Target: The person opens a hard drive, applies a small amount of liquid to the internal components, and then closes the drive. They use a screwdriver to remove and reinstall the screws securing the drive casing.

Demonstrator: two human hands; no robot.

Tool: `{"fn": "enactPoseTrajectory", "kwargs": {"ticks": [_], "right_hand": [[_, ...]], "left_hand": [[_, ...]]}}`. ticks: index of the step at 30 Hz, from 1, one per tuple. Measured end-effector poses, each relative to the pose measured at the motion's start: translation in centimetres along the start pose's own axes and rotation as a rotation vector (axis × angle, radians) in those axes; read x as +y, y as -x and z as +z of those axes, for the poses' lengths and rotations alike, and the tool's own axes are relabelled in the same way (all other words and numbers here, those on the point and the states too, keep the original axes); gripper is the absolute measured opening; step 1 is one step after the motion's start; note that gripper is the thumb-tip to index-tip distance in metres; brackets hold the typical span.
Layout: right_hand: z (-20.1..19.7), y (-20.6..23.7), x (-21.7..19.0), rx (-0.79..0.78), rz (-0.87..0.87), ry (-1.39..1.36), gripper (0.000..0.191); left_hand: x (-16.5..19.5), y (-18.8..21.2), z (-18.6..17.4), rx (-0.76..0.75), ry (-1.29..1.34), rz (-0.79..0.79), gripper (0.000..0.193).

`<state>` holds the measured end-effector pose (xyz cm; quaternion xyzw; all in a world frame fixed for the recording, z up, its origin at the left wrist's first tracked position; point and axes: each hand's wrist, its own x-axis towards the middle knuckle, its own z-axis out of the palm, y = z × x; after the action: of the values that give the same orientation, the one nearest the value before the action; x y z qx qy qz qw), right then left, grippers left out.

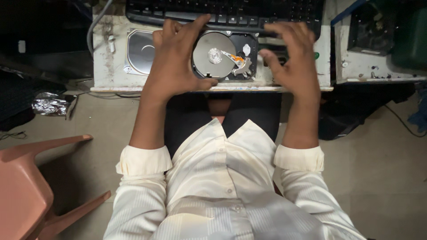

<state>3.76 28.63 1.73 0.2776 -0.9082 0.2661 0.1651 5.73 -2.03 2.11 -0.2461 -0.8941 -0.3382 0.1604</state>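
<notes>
An opened hard drive (224,55) is lying at the upper centre of the frame as the left hand (175,58) is gripping its edge and the right hand (291,58) is hovering spread, fingertips possibly risking smudging the bare platter.

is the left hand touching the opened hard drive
Touching. The head view shows the left hand spread over the left side of the opened hard drive, its thumb pressed against the near edge and its fingers reaching the far edge.
</notes>
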Motion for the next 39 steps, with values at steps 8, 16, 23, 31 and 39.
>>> {"fn": "enactPoseTrajectory", "kwargs": {"ticks": [8, 16, 23, 31, 39], "right_hand": [[-0.6, 1.1, 2.3, -0.020, -0.010, 0.112, 0.027], [-1.0, 1.6, 2.2, 0.023, 0.031, 0.161, 0.015], [-1.5, 2.1, 2.4, -0.022, 0.030, 0.206, 0.022], [-2.4, 3.0, 2.6, 0.050, 0.063, 0.297, 0.019], [-2.3, 4.5, 3.6, 0.098, 0.117, 0.287, 0.026]], "left_hand": [[-0.7, -0.5, 1.1, -0.006, 0.002, 0.016, 0.126], [-0.6, -0.5, 1.4, -0.006, 0.010, 0.018, 0.125], [-0.6, -0.3, 1.2, 0.015, 0.012, 0.039, 0.119], [-0.3, 0.4, 0.2, 0.023, 0.032, 0.042, 0.118], [0.1, 0.6, 0.2, -0.029, 0.029, -0.003, 0.122]]}}
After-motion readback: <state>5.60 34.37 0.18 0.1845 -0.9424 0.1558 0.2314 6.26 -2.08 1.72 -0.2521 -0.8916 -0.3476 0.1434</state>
